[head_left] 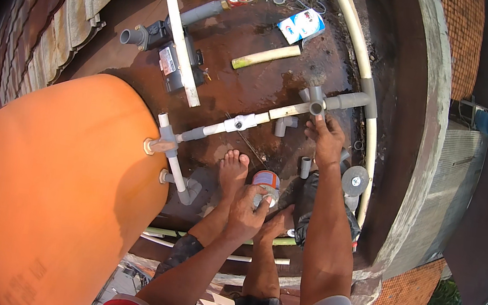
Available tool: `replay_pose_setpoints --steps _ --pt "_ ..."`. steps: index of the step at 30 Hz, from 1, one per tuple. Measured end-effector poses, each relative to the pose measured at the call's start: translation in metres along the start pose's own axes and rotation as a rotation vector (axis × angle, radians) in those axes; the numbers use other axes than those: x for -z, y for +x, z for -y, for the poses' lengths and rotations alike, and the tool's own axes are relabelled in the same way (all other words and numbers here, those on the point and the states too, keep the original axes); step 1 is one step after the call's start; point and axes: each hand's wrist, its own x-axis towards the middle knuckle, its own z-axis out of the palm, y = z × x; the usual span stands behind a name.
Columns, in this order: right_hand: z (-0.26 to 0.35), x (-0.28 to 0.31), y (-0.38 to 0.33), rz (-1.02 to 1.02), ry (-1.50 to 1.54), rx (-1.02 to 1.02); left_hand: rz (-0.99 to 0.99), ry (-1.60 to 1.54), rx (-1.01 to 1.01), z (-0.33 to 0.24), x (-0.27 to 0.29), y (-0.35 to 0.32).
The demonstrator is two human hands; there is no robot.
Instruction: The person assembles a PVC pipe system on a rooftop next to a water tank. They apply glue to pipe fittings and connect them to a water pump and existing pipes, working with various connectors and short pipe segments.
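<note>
My right hand (pixel 325 140) is closed on a grey pipe tee (pixel 316 99), its open end facing up toward me. The tee is over the gap between a cream pipe (pixel 290 110) and a grey pipe fitting (pixel 350 100); whether it touches them I cannot tell. My left hand (pixel 247 212) is closed around the top of a small can with an orange and blue label (pixel 266 182), fingers at its pale cap. The can is between my bare feet. Another grey tee (pixel 285 124) and a short grey coupling (pixel 305 167) lie close by.
A large orange tank (pixel 58 189) fills the left, joined to the pipe line with a white valve (pixel 240 122). Further off are a dark pump (pixel 173 58), a loose cream pipe piece (pixel 265 57) and a blue-white box (pixel 301 26). A grinding disc (pixel 355 181) is beside my right forearm.
</note>
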Motion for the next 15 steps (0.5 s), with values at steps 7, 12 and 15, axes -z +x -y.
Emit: replay_pose_setpoints --steps 7,12,15 --pt "0.002 -0.001 0.0 0.008 0.001 -0.012 0.0 0.02 -0.056 0.003 -0.001 0.001" --pt "0.001 0.001 -0.003 0.006 -0.025 0.006 0.013 0.031 -0.045 0.006 -0.002 -0.002" --pt "-0.005 0.011 -0.006 -0.008 -0.022 0.004 0.023 0.022 -0.018 0.005 -0.003 -0.003"
